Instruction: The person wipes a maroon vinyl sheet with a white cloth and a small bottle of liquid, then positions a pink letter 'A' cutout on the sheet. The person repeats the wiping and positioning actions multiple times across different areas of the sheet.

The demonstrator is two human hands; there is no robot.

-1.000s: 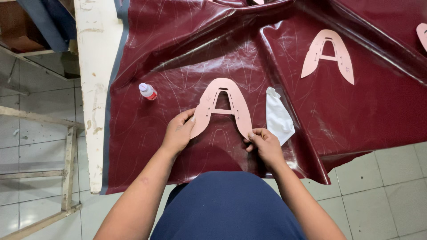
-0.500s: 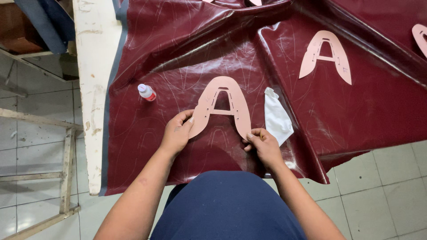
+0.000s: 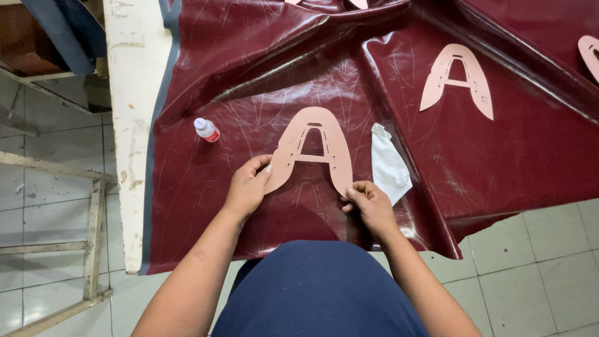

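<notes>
Head view: hands (image 3: 248, 187) at template (image 3: 310, 150) edges.

Colours: workbench items, head view

Glossy maroon leather sheet (image 3: 262, 68), faint pale traced outlines; pale pink arch-shaped templates (image 3: 310, 150); white cloth (image 3: 388, 163); white bottle, red base (image 3: 206, 130); off-white table edge (image 3: 131, 125).

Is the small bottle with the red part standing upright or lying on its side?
Lying on its side: the small bottle rests lengthwise on the dark red sheet.
</notes>
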